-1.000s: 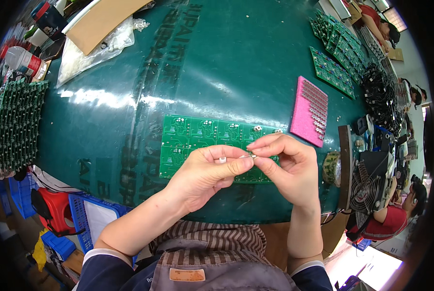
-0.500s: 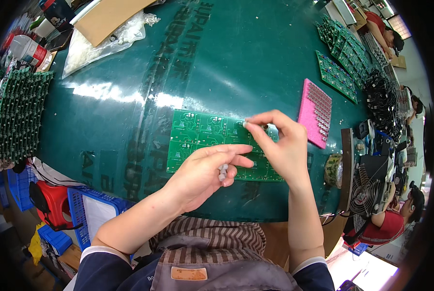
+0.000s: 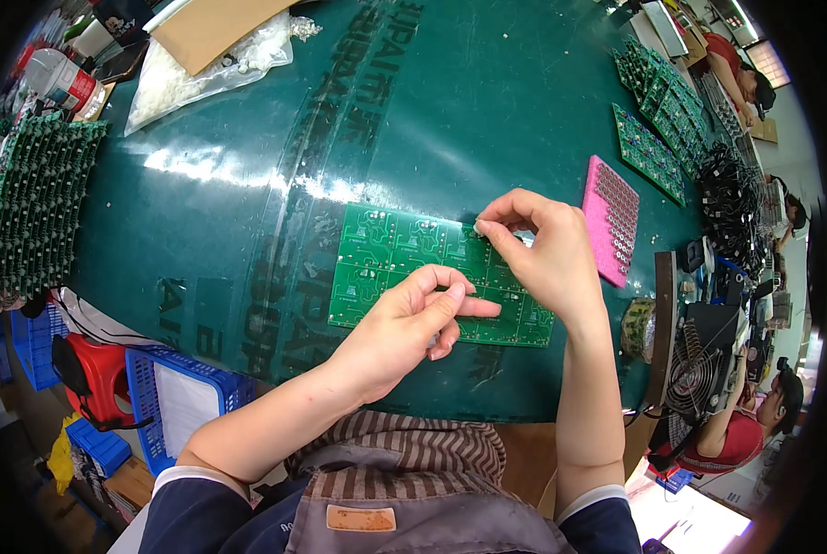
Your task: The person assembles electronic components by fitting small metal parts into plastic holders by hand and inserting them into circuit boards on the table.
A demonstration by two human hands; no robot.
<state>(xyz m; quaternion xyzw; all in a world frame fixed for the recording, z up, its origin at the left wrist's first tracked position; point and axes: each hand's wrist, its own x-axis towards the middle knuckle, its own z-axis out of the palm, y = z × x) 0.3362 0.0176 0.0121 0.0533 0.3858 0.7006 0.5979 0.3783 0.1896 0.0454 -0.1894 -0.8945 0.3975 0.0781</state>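
A green circuit board panel point(image 3: 367, 254), divided into repeated sections, lies flat on the table in front of me. Over its upper right part is my right hand point(image 3: 547, 245). Its thumb and forefinger pinch a small white connector-like part point(image 3: 481, 227) close to the board; whether the part touches it I cannot tell. My left hand point(image 3: 413, 314) hovers above the lower middle of the board. Its lower fingers curl around small greyish-white parts point(image 3: 434, 341), mostly hidden in the palm, while the forefinger reaches out over the board.
A pink foam block point(image 3: 598, 222) with rows of small round metal parts stands right of the board. Filled circuit boards point(image 3: 649, 152) lie farther right; more boards point(image 3: 39, 208) are stacked at left. A bag of white parts point(image 3: 178, 92) lies back left. Co-workers point(image 3: 755, 434) sit at right.
My left hand has turned and its thumb and forefinger have drawn closer together, covering most of the small parts. The right hand still pinches at the same area of the board. The view has shifted slightly.
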